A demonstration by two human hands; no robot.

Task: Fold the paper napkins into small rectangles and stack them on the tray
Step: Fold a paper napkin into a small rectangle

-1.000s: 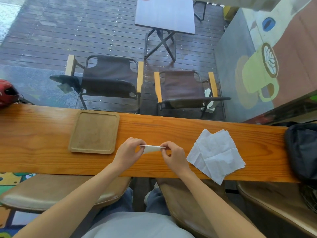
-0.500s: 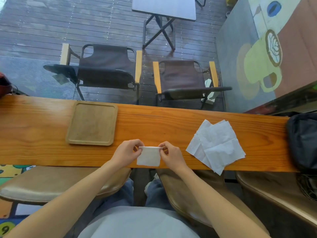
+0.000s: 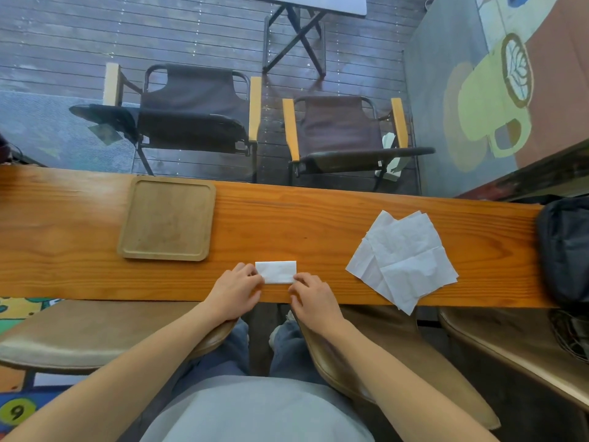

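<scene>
Both hands, left hand and right hand, are pinching the napkin's near corners, now pressing it flat on the tabletop instead of dangling it. One rectangle is nearly finished; tray and pile are waiting.

left hand: fingers curled, pinching | right hand: fingers curled, pinching | both forearms bare, converging forward

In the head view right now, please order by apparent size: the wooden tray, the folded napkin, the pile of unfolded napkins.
1. Pile of unfolded napkins and wooden tray: look similar, unsure.
2. Folded napkin: clearly smallest.
</scene>
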